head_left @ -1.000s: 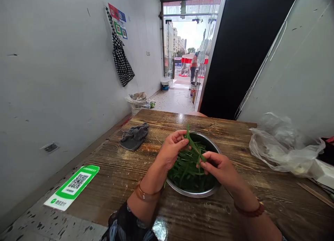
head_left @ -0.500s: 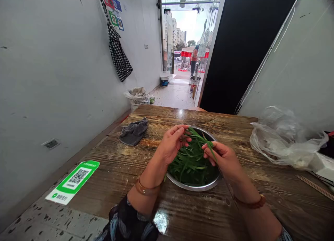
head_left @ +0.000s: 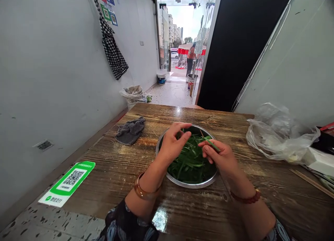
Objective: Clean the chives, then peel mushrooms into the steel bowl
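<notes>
A round metal bowl (head_left: 193,186) full of cut green leaves (head_left: 191,164), which look like garlic chives, sits on the wooden table. Over its left side is my left hand (head_left: 175,141), thumb and fingers apart, with nothing visible between them. My right hand (head_left: 219,154), above the bowl's right side, pinches a short green leaf piece (head_left: 213,144) between thumb and fingers. A thin brownish strand sticks up by its fingertips. My hands partly cover the bowl's rim and the leaves.
A dark grey cloth (head_left: 130,130) lies left of the bowl. Nearer on the left is a green QR-code card (head_left: 69,181). Clear plastic bags (head_left: 281,133), a white box (head_left: 319,161) and thin sticks (head_left: 310,181) are on the right. Beyond the wooden table (head_left: 125,168) stands a white sack (head_left: 134,94).
My left hand has let go of the green leaves and opened. My right hand still pinches a piece, now shorter. The view has shifted slightly.
</notes>
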### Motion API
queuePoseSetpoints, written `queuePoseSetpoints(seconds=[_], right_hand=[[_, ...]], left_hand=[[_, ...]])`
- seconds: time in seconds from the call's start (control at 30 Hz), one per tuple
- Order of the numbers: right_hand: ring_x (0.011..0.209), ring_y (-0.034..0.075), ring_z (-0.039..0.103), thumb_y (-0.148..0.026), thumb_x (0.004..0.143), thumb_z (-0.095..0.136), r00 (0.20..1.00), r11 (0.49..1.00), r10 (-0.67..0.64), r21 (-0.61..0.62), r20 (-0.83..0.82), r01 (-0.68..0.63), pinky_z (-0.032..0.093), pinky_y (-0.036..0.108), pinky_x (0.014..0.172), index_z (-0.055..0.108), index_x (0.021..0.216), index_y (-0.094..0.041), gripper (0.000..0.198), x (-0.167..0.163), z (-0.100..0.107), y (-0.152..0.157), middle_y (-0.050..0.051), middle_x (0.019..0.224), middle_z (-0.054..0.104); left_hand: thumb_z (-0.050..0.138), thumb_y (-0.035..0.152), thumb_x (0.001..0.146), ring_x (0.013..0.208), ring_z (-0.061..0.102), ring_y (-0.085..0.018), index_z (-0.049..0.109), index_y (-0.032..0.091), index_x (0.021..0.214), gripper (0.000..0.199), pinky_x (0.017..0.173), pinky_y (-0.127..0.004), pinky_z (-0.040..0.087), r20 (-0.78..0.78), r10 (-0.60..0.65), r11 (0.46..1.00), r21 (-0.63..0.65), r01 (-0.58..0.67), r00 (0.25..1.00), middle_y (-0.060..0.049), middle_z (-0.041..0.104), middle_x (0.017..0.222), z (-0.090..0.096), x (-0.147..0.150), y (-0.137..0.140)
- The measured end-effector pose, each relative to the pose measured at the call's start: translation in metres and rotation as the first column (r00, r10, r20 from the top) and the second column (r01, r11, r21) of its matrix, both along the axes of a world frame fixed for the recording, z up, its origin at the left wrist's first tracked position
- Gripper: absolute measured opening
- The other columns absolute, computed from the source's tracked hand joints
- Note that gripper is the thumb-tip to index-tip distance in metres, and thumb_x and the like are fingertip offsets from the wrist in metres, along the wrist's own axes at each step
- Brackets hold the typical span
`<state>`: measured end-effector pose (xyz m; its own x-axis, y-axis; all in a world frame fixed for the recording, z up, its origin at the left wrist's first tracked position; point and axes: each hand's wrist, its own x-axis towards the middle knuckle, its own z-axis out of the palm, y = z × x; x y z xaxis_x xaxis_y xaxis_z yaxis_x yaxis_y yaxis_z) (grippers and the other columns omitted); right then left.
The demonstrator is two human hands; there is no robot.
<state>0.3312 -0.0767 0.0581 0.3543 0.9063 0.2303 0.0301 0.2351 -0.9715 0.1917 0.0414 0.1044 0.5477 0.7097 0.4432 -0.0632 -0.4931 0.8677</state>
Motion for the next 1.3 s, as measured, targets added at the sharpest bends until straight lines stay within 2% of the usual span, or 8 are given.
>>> queuePoseSetpoints(seconds=[0.1, 0.2, 0.3, 0.5, 0.73, 0.9, 1.1, 1.3], right_hand=[[0.045, 0.007, 0.043, -0.041, 0.084, 0.062, 0.996, 0.999, 0.028, -0.028, 0.083, -0.026, 0.034, 0.021, 0.044, 0.069, 0.089, -0.019, 0.023, 0.0003, 0.0009, -0.0014, -0.003, 0.061, 0.058], [0.046, 0.007, 0.045, -0.039, 0.084, 0.061, 0.988, 0.999, 0.027, -0.04, 0.151, -0.021, 0.037, 0.021, 0.044, 0.069, 0.087, -0.02, 0.02, 0.0001, 0.0011, -0.0015, -0.003, 0.061, 0.058], [0.046, 0.007, 0.046, -0.037, 0.082, 0.062, 0.989, 0.999, -0.011, -0.033, 0.145, 0.016, 0.037, 0.021, 0.043, 0.069, 0.09, -0.02, 0.02, -0.0006, 0.0003, -0.0005, -0.003, 0.06, 0.056], [0.045, 0.007, 0.046, -0.036, 0.082, 0.062, 0.995, 0.999, -0.045, -0.025, 0.086, 0.047, 0.037, 0.02, 0.043, 0.066, 0.098, -0.019, 0.023, -0.0018, -0.0012, 0.0015, -0.005, 0.059, 0.056], [0.044, 0.006, 0.046, -0.037, 0.083, 0.062, 0.993, 0.995, -0.097, -0.018, 0.07, 0.098, 0.037, 0.02, 0.044, 0.065, 0.094, -0.019, 0.021, -0.0023, -0.0013, 0.0033, -0.005, 0.059, 0.055], [0.045, 0.007, 0.048, -0.036, 0.083, 0.062, 0.994, 0.997, -0.077, -0.018, 0.082, 0.079, 0.038, 0.019, 0.044, 0.066, 0.094, -0.02, 0.02, -0.0028, -0.0011, 0.0023, -0.005, 0.059, 0.056], [0.044, 0.007, 0.048, -0.037, 0.083, 0.063, 0.988, 0.996, -0.057, -0.055, 0.147, 0.065, 0.038, 0.019, 0.043, 0.068, 0.095, -0.019, 0.023, -0.0026, -0.0014, 0.0009, -0.004, 0.059, 0.058], [0.044, 0.006, 0.048, -0.038, 0.084, 0.061, 0.99, 0.997, -0.042, -0.057, 0.136, 0.05, 0.038, 0.019, 0.044, 0.069, 0.097, -0.019, 0.025, -0.0014, -0.0031, 0.0013, -0.004, 0.059, 0.058]], left_hand=[[0.066, 0.025, 0.077, 0.077, 0.055, -0.014, 0.07, 0.021, 0.106, 0.03, 0.073, -0.027, 0.044, -0.122, -0.215, 0.977, -0.033, 0.213, 0.969, -0.006, 0.065, 0.106, 0.0036, 0.0002, -0.0064], [0.068, 0.027, 0.076, 0.08, 0.058, -0.017, 0.074, 0.019, 0.094, 0.021, 0.076, -0.029, 0.044, -0.154, -0.294, 0.955, -0.09, 0.283, 0.943, -0.006, 0.069, 0.092, 0.0021, 0.0003, -0.0067], [0.068, 0.029, 0.076, 0.082, 0.059, -0.019, 0.074, 0.017, 0.08, 0.015, 0.077, -0.03, 0.044, -0.102, -0.264, 0.959, -0.13, 0.251, 0.959, -0.006, 0.068, 0.082, -0.0004, 0.0004, -0.0043], [0.068, 0.031, 0.075, 0.078, 0.059, -0.017, 0.073, 0.015, 0.078, 0.016, 0.073, -0.028, 0.044, -0.046, -0.247, 0.943, -0.24, 0.229, 0.968, -0.005, 0.068, 0.083, 0.0, 0.0006, -0.0036], [0.068, 0.027, 0.075, 0.075, 0.058, -0.015, 0.072, 0.015, 0.084, 0.015, 0.071, -0.026, 0.043, -0.145, -0.255, 0.958, -0.172, 0.229, 0.956, -0.003, 0.069, 0.082, 0.0006, -0.0003, -0.0046], [0.063, 0.031, 0.08, 0.081, 0.06, -0.016, 0.072, 0.015, 0.083, 0.019, 0.075, -0.027, 0.043, -0.144, -0.246, 0.964, -0.135, 0.227, 0.959, -0.005, 0.069, 0.086, 0.0013, -0.0003, -0.0038], [0.067, 0.024, 0.074, 0.078, 0.058, -0.015, 0.069, 0.014, 0.074, 0.009, 0.074, -0.027, 0.042, -0.127, -0.231, 0.967, -0.136, 0.214, 0.964, -0.004, 0.066, 0.08, 0.0003, 0.0003, -0.0042], [0.064, 0.028, 0.077, 0.07, 0.054, -0.013, 0.068, 0.014, 0.073, 0.015, 0.068, -0.025, 0.04, -0.122, -0.224, 0.959, -0.204, 0.197, 0.967, -0.002, 0.064, 0.075, 0.0012, -0.0003, -0.0041]])
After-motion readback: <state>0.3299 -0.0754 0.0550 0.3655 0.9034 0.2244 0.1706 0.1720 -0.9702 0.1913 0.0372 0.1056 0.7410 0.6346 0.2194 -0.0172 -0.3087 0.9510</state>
